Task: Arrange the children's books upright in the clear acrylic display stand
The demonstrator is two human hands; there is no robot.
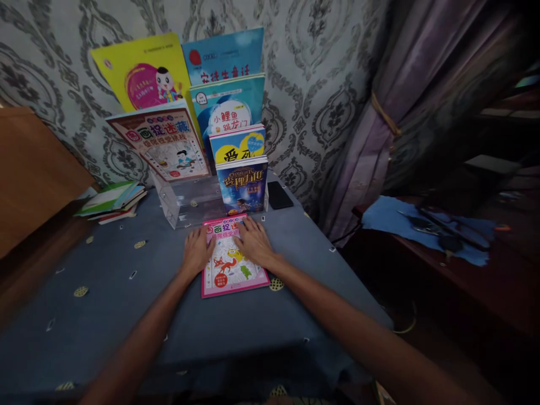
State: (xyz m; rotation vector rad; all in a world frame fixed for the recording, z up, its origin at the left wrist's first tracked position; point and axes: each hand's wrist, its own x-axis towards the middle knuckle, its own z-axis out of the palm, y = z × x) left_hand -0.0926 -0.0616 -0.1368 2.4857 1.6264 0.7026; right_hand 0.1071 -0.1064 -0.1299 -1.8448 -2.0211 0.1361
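A pink-bordered children's book (230, 277) lies flat on the cloth-covered table, with a fox and other animals on its cover. My left hand (196, 248) rests at the book's left edge, thumb on the cover and fingers stretched forward. Across the upper right part of the cover lies my right hand (254, 241), its fingers extended and slightly apart. Just beyond the book stands a clear plastic book rack (192, 199). It holds several upright books, among them a dark blue book (244, 185) in front and a brown-covered book (169, 143) at left.
On the table's left side is a stack of books (112, 199), near a brown wooden panel (40, 169). A black phone (279, 195) lies right of the rack. To the right, a separate dark surface carries a blue cloth (388, 216) with glasses. A purple curtain (363, 129) hangs behind.
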